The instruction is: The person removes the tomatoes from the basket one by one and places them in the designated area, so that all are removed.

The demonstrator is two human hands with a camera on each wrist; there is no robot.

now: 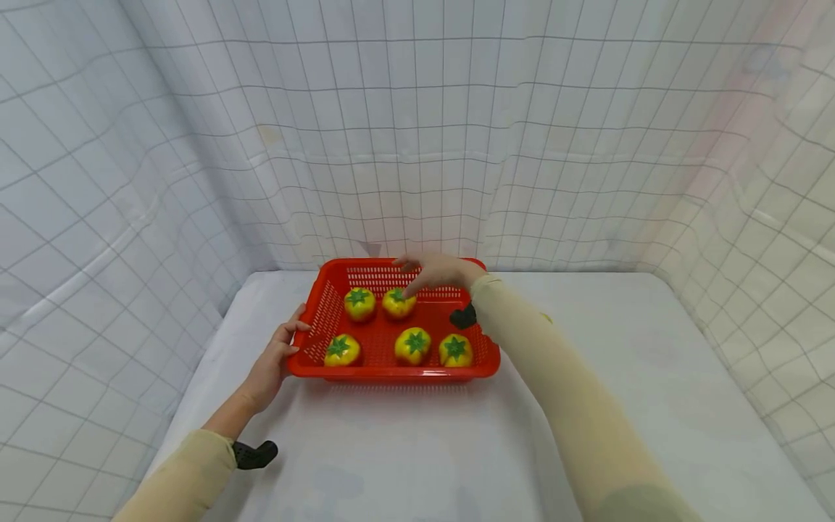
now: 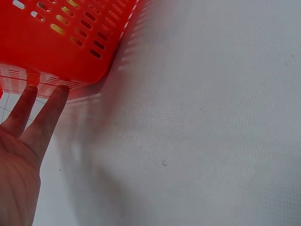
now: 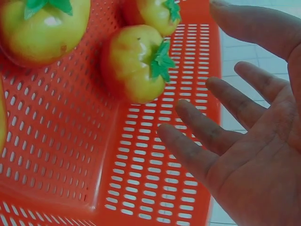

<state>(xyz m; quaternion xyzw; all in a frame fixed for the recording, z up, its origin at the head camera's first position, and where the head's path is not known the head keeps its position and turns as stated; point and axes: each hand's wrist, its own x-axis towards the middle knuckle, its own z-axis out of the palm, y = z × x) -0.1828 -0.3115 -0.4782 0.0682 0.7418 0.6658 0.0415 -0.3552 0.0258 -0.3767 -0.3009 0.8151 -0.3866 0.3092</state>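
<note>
resting on the tabletop (image 1: 391, 449), a red slotted basket (image 1: 381, 339) holds five yellow tomatoes with green tops. left hand (image 1: 270, 366) touches its side, fingers straight; right hand (image 1: 435, 272) hovers spread above one tomato (image 1: 399, 302), grasping nothing.

no readable text, labels, brands, numbers or signs anywhere

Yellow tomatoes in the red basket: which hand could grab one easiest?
Probably the right hand. It hovers open over the far row of the red basket, fingers just by a yellow tomato. The left hand rests outside against the basket's left rim, apart from any tomato.
</note>
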